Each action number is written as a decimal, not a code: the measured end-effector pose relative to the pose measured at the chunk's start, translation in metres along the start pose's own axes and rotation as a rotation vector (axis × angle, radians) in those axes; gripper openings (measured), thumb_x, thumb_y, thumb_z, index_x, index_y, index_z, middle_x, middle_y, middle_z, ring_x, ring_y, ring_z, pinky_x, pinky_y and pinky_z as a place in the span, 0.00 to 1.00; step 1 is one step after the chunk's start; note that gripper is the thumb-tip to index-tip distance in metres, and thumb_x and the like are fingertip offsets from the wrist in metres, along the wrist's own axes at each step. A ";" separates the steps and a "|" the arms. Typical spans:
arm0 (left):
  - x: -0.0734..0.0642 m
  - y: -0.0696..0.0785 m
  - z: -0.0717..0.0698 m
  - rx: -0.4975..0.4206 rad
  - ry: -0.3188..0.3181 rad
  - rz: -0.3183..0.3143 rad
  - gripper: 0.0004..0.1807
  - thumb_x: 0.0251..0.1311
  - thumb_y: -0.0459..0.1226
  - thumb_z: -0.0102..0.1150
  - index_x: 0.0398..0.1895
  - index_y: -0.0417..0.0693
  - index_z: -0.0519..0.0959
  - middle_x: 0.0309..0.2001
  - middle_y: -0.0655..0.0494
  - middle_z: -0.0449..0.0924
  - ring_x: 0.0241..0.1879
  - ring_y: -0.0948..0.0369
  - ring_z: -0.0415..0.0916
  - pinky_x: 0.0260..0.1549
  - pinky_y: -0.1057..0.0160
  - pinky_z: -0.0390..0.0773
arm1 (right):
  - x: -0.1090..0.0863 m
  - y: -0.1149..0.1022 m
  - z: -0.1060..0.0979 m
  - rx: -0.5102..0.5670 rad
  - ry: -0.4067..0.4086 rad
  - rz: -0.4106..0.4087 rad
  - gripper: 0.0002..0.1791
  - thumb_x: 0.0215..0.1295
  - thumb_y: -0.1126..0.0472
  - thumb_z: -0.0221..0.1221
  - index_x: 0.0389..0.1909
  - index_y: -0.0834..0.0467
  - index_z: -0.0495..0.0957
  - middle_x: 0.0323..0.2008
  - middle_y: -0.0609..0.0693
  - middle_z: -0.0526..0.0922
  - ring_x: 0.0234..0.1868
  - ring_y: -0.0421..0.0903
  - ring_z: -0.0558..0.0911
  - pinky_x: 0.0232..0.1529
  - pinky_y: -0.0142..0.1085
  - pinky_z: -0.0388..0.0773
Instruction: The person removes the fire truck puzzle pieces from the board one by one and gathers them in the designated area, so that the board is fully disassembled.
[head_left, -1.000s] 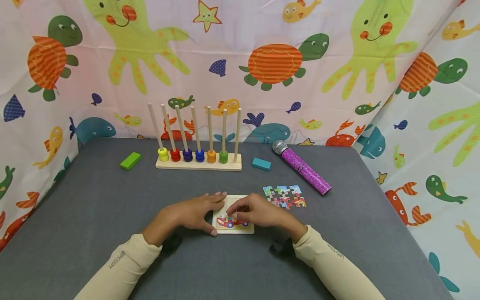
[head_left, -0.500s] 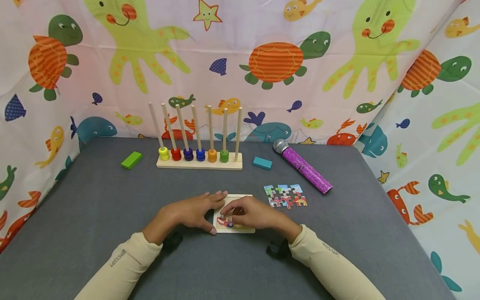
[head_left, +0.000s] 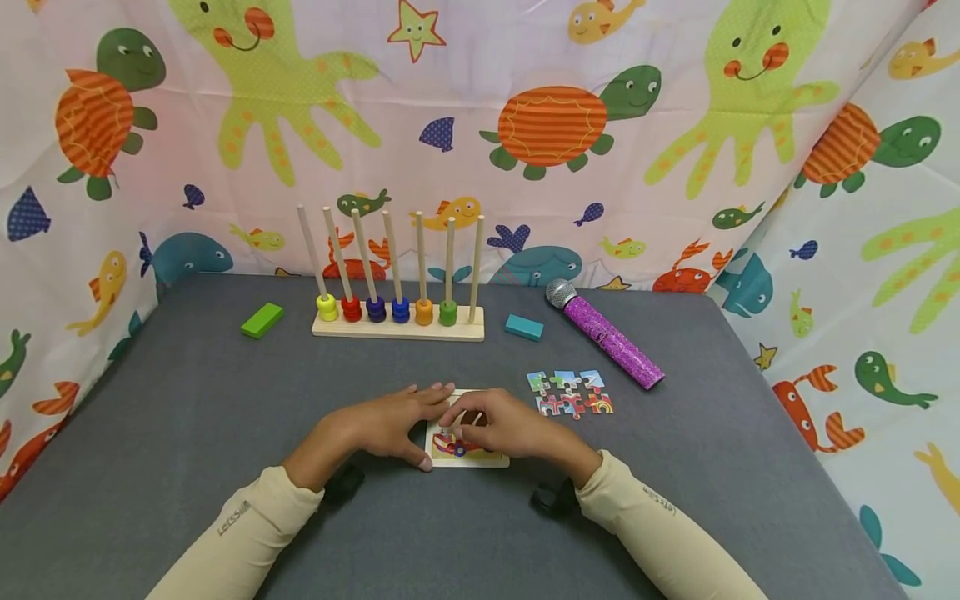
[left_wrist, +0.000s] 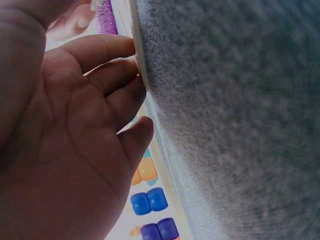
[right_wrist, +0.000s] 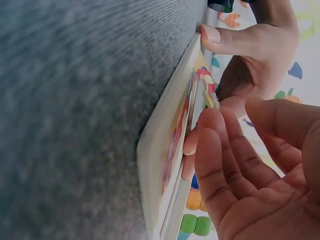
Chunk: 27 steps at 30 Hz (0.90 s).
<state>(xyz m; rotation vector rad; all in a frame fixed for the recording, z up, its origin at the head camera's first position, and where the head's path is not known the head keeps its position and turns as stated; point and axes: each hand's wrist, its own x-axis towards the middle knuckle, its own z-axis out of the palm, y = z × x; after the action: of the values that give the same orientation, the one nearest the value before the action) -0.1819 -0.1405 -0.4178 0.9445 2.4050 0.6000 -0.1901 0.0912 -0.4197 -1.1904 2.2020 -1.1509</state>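
Note:
A small wooden puzzle board [head_left: 468, 463] with a red car picture [head_left: 442, 446] lies on the table in the head view. My left hand [head_left: 386, 423] rests along its left edge, fingers extended and thumb at the near corner. Over the picture is my right hand [head_left: 510, 423], its fingers bent and thumb apart from them in the right wrist view. A puzzle piece [right_wrist: 205, 80] there stands tilted up from the board, its corner close to the right fingertips. Whether they pinch it is hidden. In the left wrist view the left fingers [left_wrist: 102, 52] meet the board's edge.
Loose jigsaw pieces [head_left: 570, 393] lie right of the board. Behind stand a peg rack [head_left: 397, 329] with coloured beads, a teal block [head_left: 523, 327] and a green block [head_left: 262, 321]. A purple microphone [head_left: 615, 343] lies at the right. A patterned curtain [head_left: 450, 75] surrounds the table.
Compared with one second ago, my right hand has shifted slightly left over the board. More of the red car shows than half a second ago. My left hand keeps its place.

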 end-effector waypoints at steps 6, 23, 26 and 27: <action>0.000 -0.002 0.000 -0.006 0.004 0.012 0.49 0.51 0.46 0.73 0.75 0.49 0.58 0.77 0.50 0.44 0.75 0.52 0.40 0.69 0.45 0.42 | 0.004 -0.005 0.001 -0.010 -0.009 -0.018 0.12 0.66 0.70 0.59 0.49 0.61 0.81 0.46 0.50 0.82 0.38 0.42 0.79 0.40 0.36 0.78; -0.001 -0.001 0.000 -0.019 0.001 0.026 0.49 0.51 0.46 0.73 0.74 0.47 0.59 0.76 0.49 0.45 0.75 0.51 0.40 0.69 0.44 0.41 | 0.010 -0.005 0.005 0.009 -0.107 -0.031 0.08 0.66 0.68 0.60 0.44 0.61 0.83 0.35 0.43 0.83 0.34 0.34 0.76 0.39 0.30 0.76; -0.001 -0.001 -0.001 -0.020 -0.001 0.024 0.49 0.51 0.46 0.73 0.75 0.47 0.59 0.76 0.48 0.44 0.75 0.51 0.40 0.69 0.44 0.41 | 0.008 -0.004 0.004 -0.010 -0.040 -0.040 0.09 0.67 0.68 0.59 0.46 0.61 0.83 0.39 0.44 0.84 0.36 0.34 0.76 0.39 0.30 0.75; -0.001 -0.001 -0.001 -0.020 -0.001 0.018 0.49 0.51 0.46 0.73 0.75 0.48 0.59 0.77 0.49 0.44 0.75 0.51 0.40 0.69 0.45 0.41 | 0.007 -0.005 0.002 -0.012 -0.015 -0.038 0.10 0.67 0.68 0.59 0.46 0.62 0.83 0.41 0.46 0.84 0.37 0.34 0.76 0.39 0.31 0.76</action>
<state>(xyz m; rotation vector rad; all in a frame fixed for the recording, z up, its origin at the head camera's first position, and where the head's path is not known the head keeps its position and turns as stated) -0.1821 -0.1418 -0.4172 0.9591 2.3871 0.6295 -0.1902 0.0825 -0.4166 -1.2469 2.1866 -1.1412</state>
